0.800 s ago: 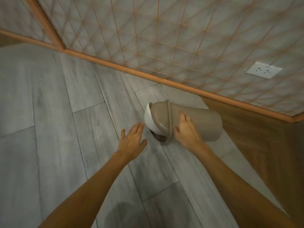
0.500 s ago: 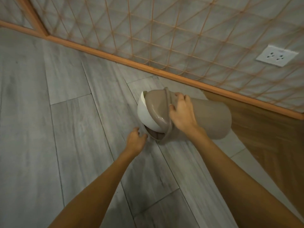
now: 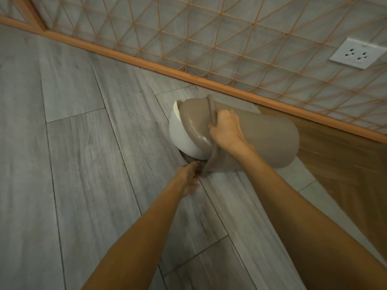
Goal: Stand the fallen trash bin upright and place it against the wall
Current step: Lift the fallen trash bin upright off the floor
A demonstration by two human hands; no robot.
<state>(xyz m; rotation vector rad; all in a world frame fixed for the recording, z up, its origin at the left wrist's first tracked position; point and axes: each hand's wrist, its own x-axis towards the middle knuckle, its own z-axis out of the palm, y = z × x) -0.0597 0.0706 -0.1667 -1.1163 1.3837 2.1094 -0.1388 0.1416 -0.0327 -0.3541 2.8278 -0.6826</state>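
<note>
A taupe round trash bin (image 3: 270, 137) lies on its side on the grey plank floor, its lid end pointing left and its base toward the right. The white swing flap (image 3: 181, 137) bulges out of the taupe lid ring. My right hand (image 3: 226, 130) grips the lid rim on the upper side of the bin. Low at the lid's bottom edge, my left hand (image 3: 189, 174) has its fingers curled against the rim near the floor. The wall with an orange lattice (image 3: 230, 38) runs just behind the bin.
An orange skirting strip (image 3: 146, 63) runs along the wall's foot. A white power socket (image 3: 358, 54) sits on the wall at the upper right. A brown wooden panel (image 3: 345, 174) stands to the right of the bin. Grey floor planks stretch to the left.
My right hand slid from the bin's side onto the lid rim. My left hand went from open on the floor to curled under the lid's lower edge. The view has drawn closer.
</note>
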